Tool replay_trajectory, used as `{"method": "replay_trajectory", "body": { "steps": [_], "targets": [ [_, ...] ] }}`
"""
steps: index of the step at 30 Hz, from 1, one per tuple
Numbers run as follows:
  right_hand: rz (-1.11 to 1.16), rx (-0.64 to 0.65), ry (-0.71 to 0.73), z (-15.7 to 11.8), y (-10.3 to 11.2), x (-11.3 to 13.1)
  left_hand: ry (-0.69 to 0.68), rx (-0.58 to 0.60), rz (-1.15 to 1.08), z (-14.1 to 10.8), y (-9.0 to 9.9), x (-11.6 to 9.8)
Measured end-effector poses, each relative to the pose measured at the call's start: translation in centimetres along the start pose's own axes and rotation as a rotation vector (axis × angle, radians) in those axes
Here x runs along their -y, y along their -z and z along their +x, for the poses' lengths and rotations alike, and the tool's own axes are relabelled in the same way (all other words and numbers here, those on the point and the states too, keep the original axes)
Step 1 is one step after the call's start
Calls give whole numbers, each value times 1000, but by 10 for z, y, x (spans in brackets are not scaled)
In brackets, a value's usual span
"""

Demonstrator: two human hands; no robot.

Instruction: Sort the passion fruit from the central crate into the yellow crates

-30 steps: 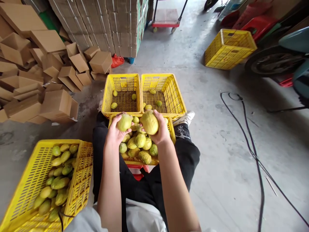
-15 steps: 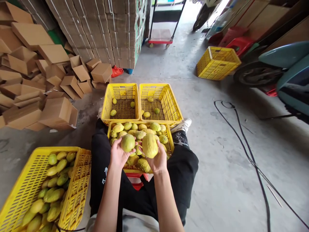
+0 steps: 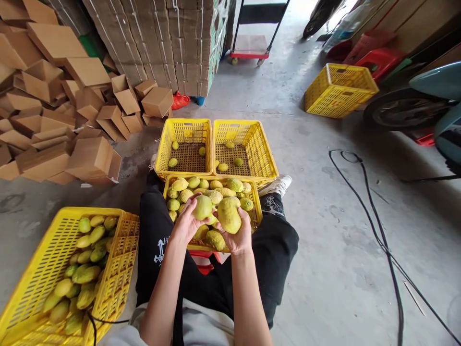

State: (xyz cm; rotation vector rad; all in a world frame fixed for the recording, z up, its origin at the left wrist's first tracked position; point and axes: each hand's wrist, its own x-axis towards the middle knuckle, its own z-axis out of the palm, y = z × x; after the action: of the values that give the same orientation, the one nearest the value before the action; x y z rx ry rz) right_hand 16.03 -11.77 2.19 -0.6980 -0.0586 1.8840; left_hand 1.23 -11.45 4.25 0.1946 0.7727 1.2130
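Observation:
My left hand is wrapped round a round green-yellow fruit. Close beside it, my right hand holds a larger, lumpy yellow fruit. Both are held over a yellow crate between my legs, filled with several yellow-green fruits. Just beyond stand two more crates side by side, the left one and the right one, each with a few fruits on its floor.
At the lower left is a yellow crate partly filled with fruits. Cardboard boxes lie heaped at the left. A black cable runs over the floor at right, near a scooter. Another yellow crate stands farther back.
Both hands, still holding their fruits, have shifted slightly right in view. The right-hand fruit shows a different side. The surroundings have also shifted as the camera view moved.

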Motion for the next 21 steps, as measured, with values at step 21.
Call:
{"method": "replay_trajectory", "body": {
  "steps": [21],
  "targets": [
    [44, 15, -7, -5, -1, 3, 33, 46, -231, -6, 5, -3]
  ]
}}
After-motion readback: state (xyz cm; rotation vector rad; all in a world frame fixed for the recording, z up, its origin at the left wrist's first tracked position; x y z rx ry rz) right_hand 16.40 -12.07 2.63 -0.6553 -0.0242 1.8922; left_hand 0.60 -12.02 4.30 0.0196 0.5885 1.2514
